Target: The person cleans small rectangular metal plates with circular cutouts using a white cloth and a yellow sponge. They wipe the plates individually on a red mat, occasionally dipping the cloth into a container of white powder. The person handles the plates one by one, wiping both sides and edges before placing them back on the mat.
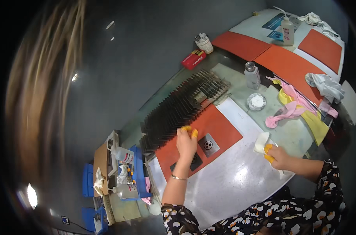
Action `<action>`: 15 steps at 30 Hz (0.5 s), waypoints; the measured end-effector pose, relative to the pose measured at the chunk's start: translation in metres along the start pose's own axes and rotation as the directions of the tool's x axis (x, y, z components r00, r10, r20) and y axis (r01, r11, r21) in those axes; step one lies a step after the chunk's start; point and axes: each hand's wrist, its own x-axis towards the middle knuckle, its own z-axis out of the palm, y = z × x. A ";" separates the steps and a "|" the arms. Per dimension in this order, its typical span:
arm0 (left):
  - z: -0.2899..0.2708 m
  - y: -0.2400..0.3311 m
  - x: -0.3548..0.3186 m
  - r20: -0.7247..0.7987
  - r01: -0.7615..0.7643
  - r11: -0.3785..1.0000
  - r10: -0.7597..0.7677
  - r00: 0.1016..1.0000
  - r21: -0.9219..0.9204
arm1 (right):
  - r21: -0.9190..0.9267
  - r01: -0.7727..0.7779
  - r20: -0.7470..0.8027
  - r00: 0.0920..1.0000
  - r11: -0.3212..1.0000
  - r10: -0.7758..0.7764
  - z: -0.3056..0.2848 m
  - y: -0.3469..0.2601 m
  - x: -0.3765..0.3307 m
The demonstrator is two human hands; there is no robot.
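My left hand (187,144), with yellow finger covers, is closed over an orange mat (227,135), at the near side of a black slotted rack (172,111). Whatever its fingertips hold, if anything, is hidden. Beside that hand on the mat lies a square silver plate (213,149) with a dark round, three-dotted middle. A dark square plate (195,163) is partly covered by my wrist. My right hand (278,157), also in yellow finger covers, grips a white cloth (262,142) over the right side of the white table (225,192).
Beyond the right hand stand a dish of white material (256,102), a metal-topped bottle (252,76) and pink and yellow cloths (293,111). A red box (194,59) sits past the rack. At left, a blue tray (140,172) holds squeeze bottles. Another squeeze bottle (287,32) stands far right.
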 end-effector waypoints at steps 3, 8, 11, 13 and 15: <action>-0.002 -0.015 0.077 -0.020 -0.081 0.987 0.085 0.996 0.138 | 0.038 0.026 -0.004 1.000 0.999 -0.026 0.013 0.002 -0.003; 0.017 0.036 0.145 0.104 0.050 0.897 -0.106 0.989 0.439 | 0.005 0.097 0.013 0.995 0.995 -0.097 0.000 -0.005 -0.002; 0.034 0.048 0.163 0.143 0.106 0.815 -0.225 0.964 0.570 | -0.083 0.109 0.113 0.989 0.991 -0.100 -0.007 -0.006 -0.003; 0.038 0.047 0.168 0.155 0.153 0.834 -0.273 0.949 0.531 | -0.071 0.124 0.159 0.981 0.990 -0.111 -0.008 -0.007 -0.003; 0.024 0.039 0.169 0.165 0.185 0.909 -0.261 0.951 0.374 | -0.061 0.119 0.085 0.990 0.991 -0.113 -0.006 -0.008 -0.002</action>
